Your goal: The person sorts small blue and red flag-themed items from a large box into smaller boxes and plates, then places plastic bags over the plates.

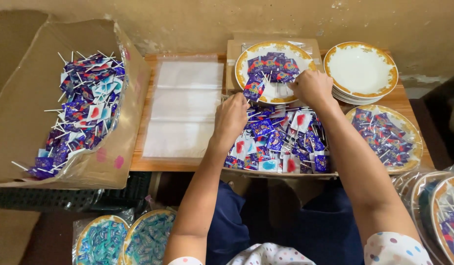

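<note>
your left hand (230, 118) is closed in a grip on a purple-wrapped lollipop (254, 89), holding it at the near rim of the gold-edged plate (242, 64) that sits on a flat carton at the back of the tabletop (138, 162). your right hand (313, 87) rests curled over the right side of the same plate, fingertips down among the lollipops and their white sticks; you cannot tell from here whether its grip has closed on one. the plate already carries a small heap of purple lollipops across its far half.

just below both hands a loose pile of lollipops (281, 142) covers the near part of the tabletop. to the right, a stack of empty plates (362, 68) stands at the back, and a filled plate wrapped in clear plastic (384, 137) lies nearer you. to the left, a stack of clear plastic bags (185, 105) lies flat, and beyond it an open cardboard box (21, 98) holds more lollipops in a plastic liner.
</note>
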